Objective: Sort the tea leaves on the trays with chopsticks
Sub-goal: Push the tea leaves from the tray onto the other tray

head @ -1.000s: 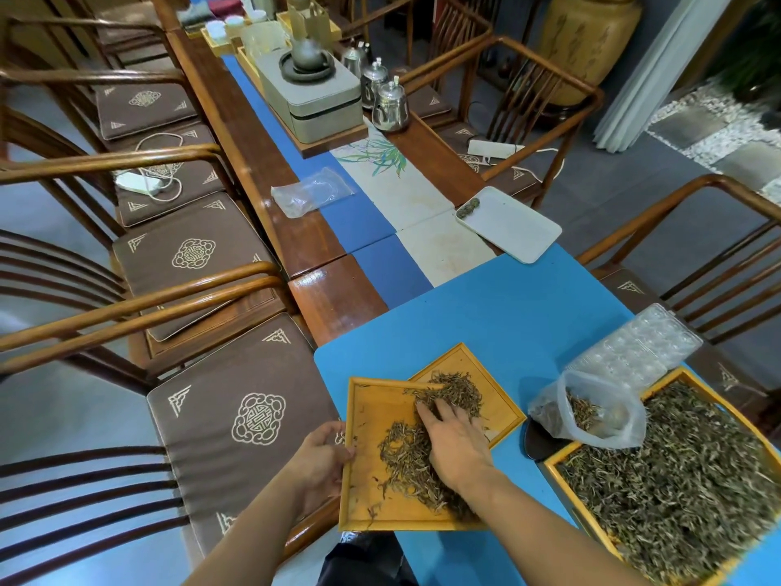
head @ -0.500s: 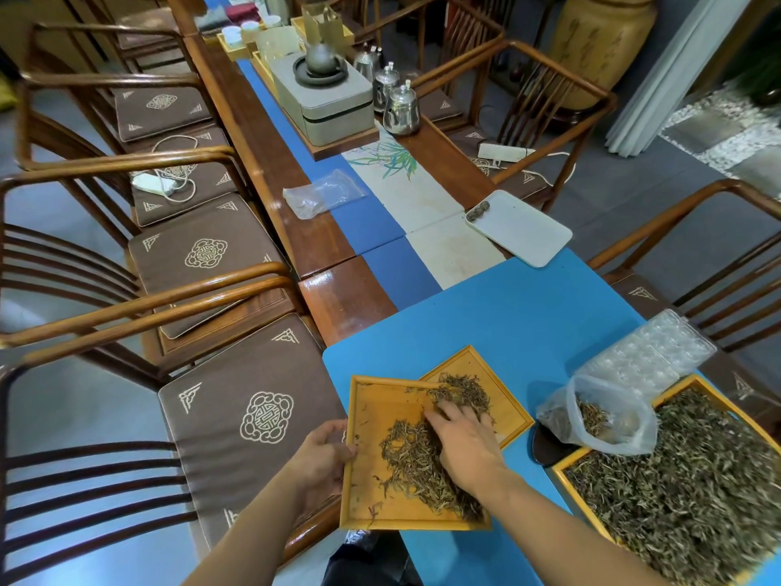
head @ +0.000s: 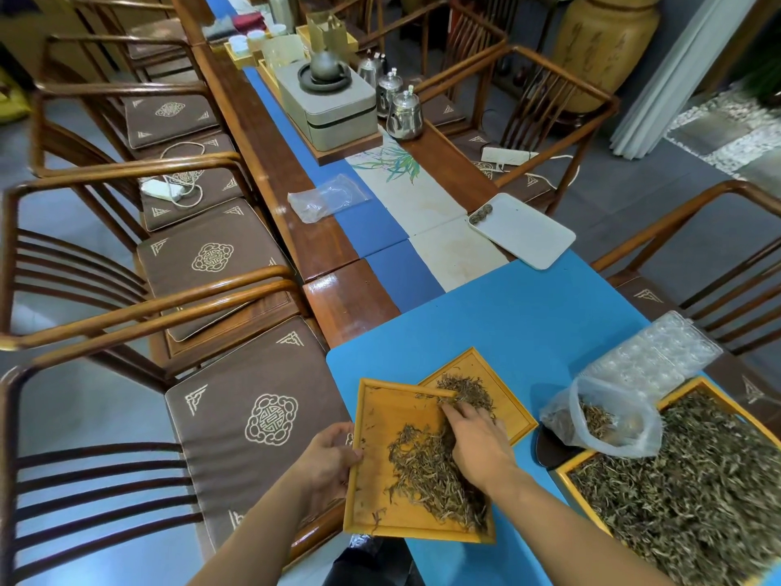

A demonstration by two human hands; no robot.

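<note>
The person holds the near tray (head: 380,480) by its left edge with the left hand (head: 331,458), fingers and thumb curled around the rim. This tray leans over the corner of a second tray (head: 503,399) that sits at one o'clock from it. The right hand (head: 477,437) lies flat on the tea leaves (head: 427,471), fingers fairly straight and holding nothing, with the fingertips at the top edge where the two trays meet. It looks like the hand is pushing leaves over into the far tray. To do this well, the left hand should keep the tray steady, and the right hand should push slowly so no leaves spill onto the blue mat (head: 507,315). A big tray (head: 684,389) full of leaves waits at three o'clock, with a plastic bag (head: 608,420) just beside it. I cannot see any chopsticks.
</note>
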